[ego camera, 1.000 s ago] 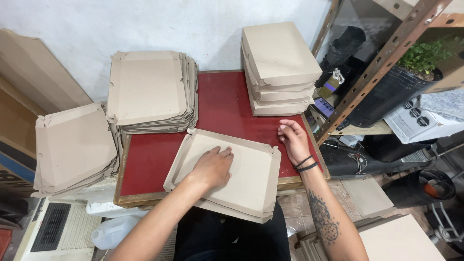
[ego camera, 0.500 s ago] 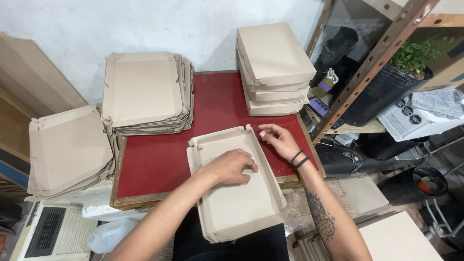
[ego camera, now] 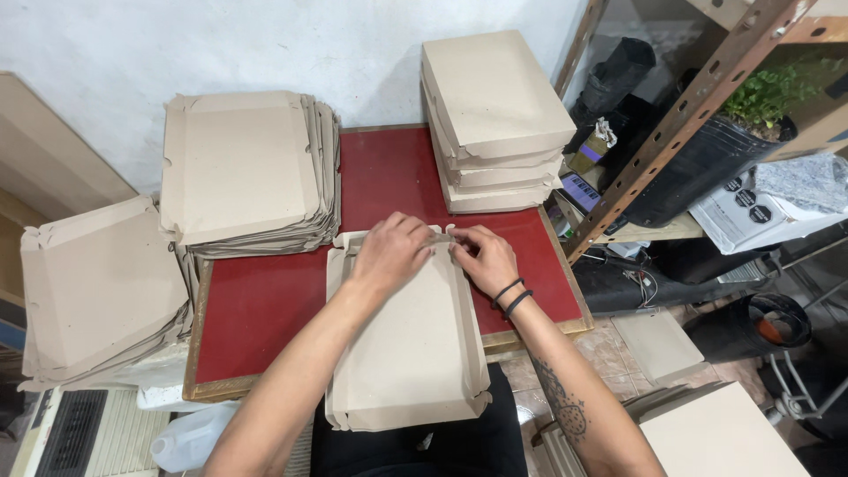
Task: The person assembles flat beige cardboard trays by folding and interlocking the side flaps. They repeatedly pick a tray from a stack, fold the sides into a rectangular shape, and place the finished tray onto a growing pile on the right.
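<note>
I'm watching the left hand [ego camera: 389, 252] and right hand [ego camera: 483, 258] pinching the far wall of the half-folded cardboard box [ego camera: 406, 344] lying lengthwise on the red table [ego camera: 265, 300], fingers curled, seemingly tucking flaps.

box's far edge [ego camera: 442, 237] under both hands, plastic jug [ego camera: 190, 437] cut off below

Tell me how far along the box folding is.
Done: a stack of folded boxes at the back of the red table. In hand: the left hand and right hand press the far edge of a half-formed box. Left: two piles of flat blanks.
</note>
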